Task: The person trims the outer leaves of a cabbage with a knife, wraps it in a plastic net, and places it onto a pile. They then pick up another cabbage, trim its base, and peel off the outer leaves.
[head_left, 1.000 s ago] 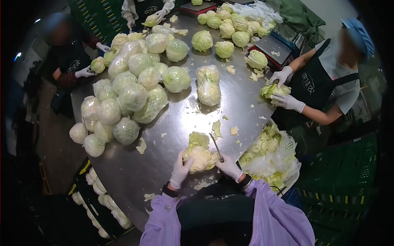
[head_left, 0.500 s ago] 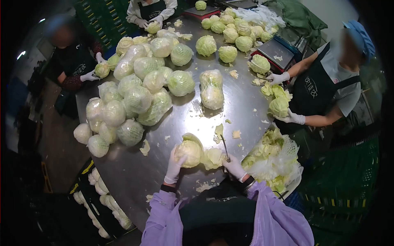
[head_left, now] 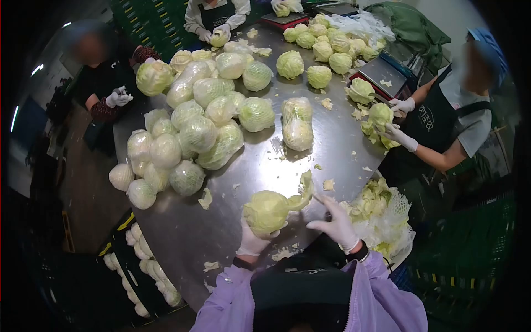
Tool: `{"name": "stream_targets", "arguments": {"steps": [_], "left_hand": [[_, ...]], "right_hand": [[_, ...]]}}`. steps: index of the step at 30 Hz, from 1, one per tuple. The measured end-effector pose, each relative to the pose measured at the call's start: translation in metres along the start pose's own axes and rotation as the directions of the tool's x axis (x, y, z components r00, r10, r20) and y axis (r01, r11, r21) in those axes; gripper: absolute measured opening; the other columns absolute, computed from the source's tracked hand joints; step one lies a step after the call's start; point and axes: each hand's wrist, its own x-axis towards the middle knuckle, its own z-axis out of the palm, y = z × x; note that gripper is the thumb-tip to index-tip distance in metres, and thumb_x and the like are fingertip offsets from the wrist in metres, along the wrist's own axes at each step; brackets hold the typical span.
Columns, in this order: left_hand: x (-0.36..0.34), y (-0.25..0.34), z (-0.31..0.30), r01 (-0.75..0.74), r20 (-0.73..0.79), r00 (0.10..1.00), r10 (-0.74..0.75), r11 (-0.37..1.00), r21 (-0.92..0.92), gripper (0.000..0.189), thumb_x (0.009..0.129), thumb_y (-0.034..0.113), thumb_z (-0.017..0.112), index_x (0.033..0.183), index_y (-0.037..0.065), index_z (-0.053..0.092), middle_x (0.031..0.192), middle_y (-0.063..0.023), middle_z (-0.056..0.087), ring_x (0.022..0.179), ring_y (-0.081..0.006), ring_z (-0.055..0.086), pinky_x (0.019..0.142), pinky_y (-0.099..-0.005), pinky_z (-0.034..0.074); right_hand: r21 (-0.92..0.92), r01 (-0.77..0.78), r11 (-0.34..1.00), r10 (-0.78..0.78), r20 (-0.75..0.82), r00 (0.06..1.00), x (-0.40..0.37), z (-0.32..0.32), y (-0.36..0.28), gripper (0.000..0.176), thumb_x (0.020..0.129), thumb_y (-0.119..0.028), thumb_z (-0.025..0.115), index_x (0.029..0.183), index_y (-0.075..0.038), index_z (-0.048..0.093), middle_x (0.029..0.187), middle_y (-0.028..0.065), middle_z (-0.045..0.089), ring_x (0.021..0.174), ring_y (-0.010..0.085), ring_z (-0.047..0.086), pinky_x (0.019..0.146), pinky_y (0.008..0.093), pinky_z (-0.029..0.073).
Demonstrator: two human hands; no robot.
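1. Head view, at my hands: my gloved left hand point(head_left: 254, 241) was clamped around the near side and underside of a pale green cabbage point(head_left: 266, 213), in front of my body, over the near part of the metal table point(head_left: 171, 227). A curled outer leaf point(head_left: 302, 193) stuck out from the cabbage's right side. My gloved right hand point(head_left: 338, 224) was beside that leaf, thumb and fingers apart; I could not tell whether it held anything.

2. Head view, on the table: a large pile of wrapped cabbages point(head_left: 199, 133) lay to the left, and a wrapped pair point(head_left: 297, 124) lay beyond my hands. Past it were two unwrapped cabbages point(head_left: 290, 65), with a heap of loose cabbages point(head_left: 339, 43) farther back. Leaf scraps point(head_left: 206, 198) were scattered on the metal.

3. Head view, around the table: a worker on the right point(head_left: 442, 116) had both gloved hands at another cabbage point(head_left: 381, 115), near a scale point(head_left: 381, 76). Two more workers were at the far left and far side. Close to my right hand, a container held leaves and white netting point(head_left: 381, 218). Green crates point(head_left: 149, 271) with wrapped heads stood low on the left.
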Motion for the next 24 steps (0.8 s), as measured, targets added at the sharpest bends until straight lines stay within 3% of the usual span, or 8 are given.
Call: {"name": "stream_targets", "arguments": {"steps": [3,6,9,12,16,18,23,24], "left_hand": [[-0.002,-0.001,0.021,0.041,0.024,0.999,-0.043,0.996,0.075,0.078,0.086,0.072,0.025,0.142,0.018,0.033,0.135,-0.0131,0.048,0.11,-0.0435,0.055,0.063,-0.0413,0.059],[-0.005,0.001,0.016,-0.003,0.015,1.0,0.002,0.995,0.103,0.075,0.088,0.07,0.024,0.141,0.019,0.033,0.134,-0.0151,0.048,0.111,-0.0407,0.056,0.063,-0.0424,0.06],[-0.013,0.011,0.014,0.005,0.079,0.997,-0.017,0.988,0.153,0.074,0.089,0.068,0.026,0.141,0.015,0.033,0.133,-0.0155,0.048,0.115,-0.0354,0.055,0.075,-0.0452,0.058],[-0.021,0.02,0.027,-0.115,0.048,0.993,0.104,0.904,0.413,0.072,0.092,0.06,0.034,0.139,0.005,0.035,0.134,-0.0143,0.048,0.12,-0.0295,0.051,0.097,-0.0462,0.047],[-0.019,0.027,0.015,-0.091,0.008,0.995,0.102,0.848,0.522,0.072,0.092,0.06,0.037,0.138,0.005,0.036,0.134,-0.0148,0.047,0.121,-0.0296,0.051,0.096,-0.0457,0.048],[-0.018,0.029,0.019,-0.068,-0.02,0.997,0.079,0.94,0.334,0.073,0.09,0.064,0.036,0.139,0.01,0.037,0.135,-0.0122,0.047,0.119,-0.0295,0.052,0.092,-0.0474,0.05],[-0.015,0.021,0.006,-0.068,-0.043,0.996,0.073,0.991,0.119,0.073,0.086,0.07,0.036,0.14,0.021,0.036,0.136,-0.0077,0.047,0.115,-0.0299,0.054,0.082,-0.0493,0.053],[-0.015,0.02,0.001,-0.011,0.089,0.996,0.021,0.994,-0.111,0.074,0.086,0.069,0.035,0.141,0.02,0.034,0.139,-0.0094,0.042,0.121,-0.0314,0.049,0.085,-0.0498,0.051]], "right_hand": [[-0.139,0.2,0.97,-0.195,0.048,0.98,0.018,0.02,-0.023,0.068,0.068,-0.022,0.079,0.13,-0.014,0.05,0.14,0.0122,0.042,0.102,0.0294,0.061,0.081,0.0356,0.051],[-0.165,0.211,0.963,-0.189,0.138,0.972,0.03,0.027,-0.014,0.073,0.066,-0.02,0.079,0.132,-0.018,0.048,0.143,0.011,0.038,0.099,0.03,0.062,0.08,0.0359,0.052],[-0.131,0.307,0.943,-0.255,0.313,0.915,0.042,0.021,-0.017,0.074,0.066,-0.018,0.079,0.133,-0.019,0.047,0.143,0.0104,0.039,0.097,0.0295,0.063,0.079,0.0355,0.052],[-0.14,0.346,0.928,-0.254,0.442,0.86,0.05,0.014,-0.023,0.067,0.068,-0.017,0.077,0.13,-0.016,0.051,0.143,0.0088,0.04,0.106,0.0297,0.06,0.081,0.0328,0.052],[-0.037,0.328,0.944,-0.284,0.414,0.865,0.053,0.022,-0.006,0.062,0.071,-0.02,0.076,0.128,-0.015,0.052,0.132,0.0091,0.052,0.101,0.0289,0.061,0.078,0.0331,0.052],[-0.082,0.274,0.958,-0.245,0.255,0.935,0.049,0.026,0.001,0.046,0.074,-0.023,0.072,0.116,-0.013,0.057,0.109,0.0093,0.061,0.087,0.0289,0.063,0.071,0.0358,0.051],[-0.166,0.359,0.918,-0.299,0.304,0.905,0.012,0.009,-0.01,0.019,0.076,-0.018,0.069,0.092,-0.011,0.062,0.085,0.0079,0.062,0.075,0.0282,0.062,0.063,0.0339,0.049],[-0.122,0.289,0.949,-0.241,0.308,0.921,0.005,-0.001,-0.006,0.017,0.076,-0.017,0.068,0.091,-0.011,0.062,0.084,0.0082,0.062,0.074,0.0283,0.062,0.062,0.0341,0.049]]}}
